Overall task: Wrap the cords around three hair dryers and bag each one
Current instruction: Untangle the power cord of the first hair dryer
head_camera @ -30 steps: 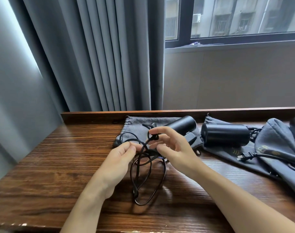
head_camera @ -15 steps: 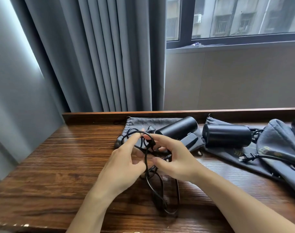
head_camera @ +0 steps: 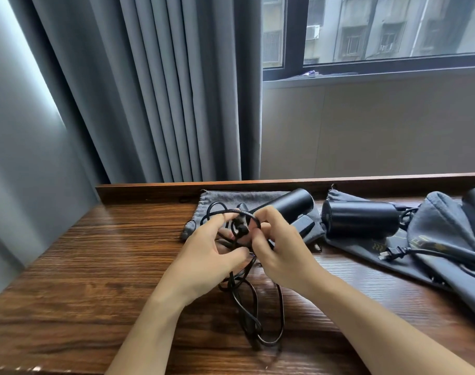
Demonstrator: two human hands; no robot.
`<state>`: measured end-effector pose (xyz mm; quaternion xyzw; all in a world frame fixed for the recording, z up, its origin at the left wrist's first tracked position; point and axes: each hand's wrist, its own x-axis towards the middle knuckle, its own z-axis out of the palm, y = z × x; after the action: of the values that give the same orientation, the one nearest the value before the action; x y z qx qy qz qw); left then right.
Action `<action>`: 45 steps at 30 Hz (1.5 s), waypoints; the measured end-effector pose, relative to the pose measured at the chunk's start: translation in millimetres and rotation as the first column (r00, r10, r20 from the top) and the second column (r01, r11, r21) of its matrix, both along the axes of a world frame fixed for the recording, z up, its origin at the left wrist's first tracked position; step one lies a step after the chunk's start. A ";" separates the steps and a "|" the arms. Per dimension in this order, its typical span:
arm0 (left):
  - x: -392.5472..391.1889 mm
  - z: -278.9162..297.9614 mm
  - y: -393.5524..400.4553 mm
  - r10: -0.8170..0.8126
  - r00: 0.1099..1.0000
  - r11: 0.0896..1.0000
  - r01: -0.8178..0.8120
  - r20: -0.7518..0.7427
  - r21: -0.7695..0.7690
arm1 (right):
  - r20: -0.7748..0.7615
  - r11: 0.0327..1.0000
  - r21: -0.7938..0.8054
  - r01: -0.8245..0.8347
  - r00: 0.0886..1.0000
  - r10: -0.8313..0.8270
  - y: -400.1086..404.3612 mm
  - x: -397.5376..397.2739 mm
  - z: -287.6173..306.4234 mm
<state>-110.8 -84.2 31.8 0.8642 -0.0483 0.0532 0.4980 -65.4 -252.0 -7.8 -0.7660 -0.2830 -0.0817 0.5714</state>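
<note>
The thin black power cord (head_camera: 247, 301) is pinched in the fingers of both the left hand (head_camera: 206, 255) and right hand (head_camera: 282, 253), its slack loops trailing toward the viewer over the brown wooden table (head_camera: 101, 280). Its black cylindrical hair dryer (head_camera: 287, 205) lies just beyond the right hand on a flat grey cloth pouch (head_camera: 231, 197), long axis slanting away to the right; I judge the right hand nearer for wrapping.

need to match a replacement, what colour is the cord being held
Black, a glossy cord, pinched by both hands; clearest in the head view.

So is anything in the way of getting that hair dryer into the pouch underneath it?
Yes. The hair dryer lies on top of its flat grey pouch, and both hands hold its loose, tangled cord, which isn't wrapped yet.
</note>
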 end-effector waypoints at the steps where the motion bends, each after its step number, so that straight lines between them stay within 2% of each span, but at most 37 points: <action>1: 3.1 -2.4 0.3 0.020 1.000 1.000 -0.020 0.015 0.020 | -0.027 1.000 -0.021 -0.017 1.000 0.016 -0.5 -0.3 0.6; 4: 7.2 -5.9 3.3 0.049 0.999 0.998 -0.050 0.009 0.048 | -0.036 0.999 -0.030 -0.028 0.999 0.027 -0.4 -1.9 2.8; 6: 6.8 -4.4 8.1 -0.011 1.000 0.999 0.011 -0.008 0.041 | -0.011 0.999 0.034 0.030 0.999 -0.030 -0.2 0.4 4.1; 10: -3.2 4.9 22.9 -0.199 0.979 0.978 0.195 -0.053 -0.074 | -0.004 0.977 0.088 0.196 0.981 -0.196 -4.9 13.6 1.1; 13: -10.6 10.5 36.8 -0.294 0.954 0.947 0.283 -0.058 -0.150 | -0.052 0.968 0.088 0.235 0.971 -0.231 -8.6 18.8 0.1; 16: -16.6 14.4 44.8 -0.310 0.945 0.942 0.291 -0.102 -0.166 | -0.085 0.960 0.110 0.256 0.965 -0.247 -9.3 19.6 1.9; 18: -18.9 16.9 43.7 -0.257 0.955 0.959 0.234 -0.148 -0.158 | -0.092 0.963 0.107 0.248 0.967 -0.239 -10.5 19.8 3.9; 20: -19.5 17.9 38.4 -0.136 0.974 0.987 0.117 -0.180 -0.111 | -0.094 0.981 0.077 0.178 0.981 -0.171 -10.2 18.2 4.7; 22: -20.3 18.7 32.1 0.018 0.985 0.998 -0.007 -0.171 0.066 | -0.106 0.997 0.021 0.069 0.992 -0.067 -6.8 14.6 3.4; 24: -23.5 20.1 28.0 0.132 0.980 0.960 -0.088 -0.150 0.267 | -0.114 0.999 -0.051 -0.006 0.994 0.000 -2.7 11.0 1.9; 26: -27.3 20.2 27.8 0.139 0.977 0.950 -0.085 -0.164 0.300 | -0.098 0.995 -0.102 -0.020 0.995 0.010 -2.0 9.8 1.4; 29: -33.8 20.0 35.3 0.114 0.970 0.965 -0.057 -0.214 0.257 | -0.060 0.994 -0.109 0.017 0.998 -0.024 -4.7 10.5 2.5; 33: -42.2 24.8 48.9 0.067 0.970 0.988 -0.031 -0.236 0.153 | -0.079 0.987 -0.009 0.163 0.983 -0.163 -6.3 13.7 4.4; 36: -46.0 28.7 51.8 -0.023 0.964 0.999 0.013 -0.265 -0.040 | -0.121 0.978 0.037 0.205 0.972 -0.199 -8.9 14.6 8.0; 38: -43.7 31.1 49.7 -0.023 0.956 0.982 -0.033 -0.292 -0.184 | -0.128 0.977 0.057 0.207 0.972 -0.198 -9.7 13.7 9.4; 39: -41.5 30.8 47.8 -0.009 0.963 0.983 -0.041 -0.271 -0.177 | -0.125 0.977 0.057 0.204 0.973 -0.196 -9.7 13.4 9.6; 40: -40.1 30.3 45.0 0.028 0.978 0.994 -0.049 -0.204 -0.097 | -0.126 0.979 0.053 0.199 0.973 -0.191 -9.4 13.4 9.7; 42: -35.8 27.8 41.1 0.139 0.990 0.989 -0.139 0.005 0.050 | -0.132 0.979 0.041 0.198 0.973 -0.191 -9.0 14.2 10.1; 43: -33.7 25.6 41.2 0.169 0.983 0.985 -0.171 0.070 0.024 | -0.135 0.978 0.034 0.207 0.970 -0.201 -9.1 14.8 10.3; 45: -29.4 20.6 46.1 0.183 0.979 0.978 -0.172 0.086 -0.119 | -0.145 0.970 0.040 0.241 0.962 -0.233 -10.0 15.7 10.6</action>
<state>-140.2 -38.1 52.4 0.8326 0.0080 0.1418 0.5354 -49.7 -262.0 2.8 -0.7814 -0.1461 -0.1041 0.5977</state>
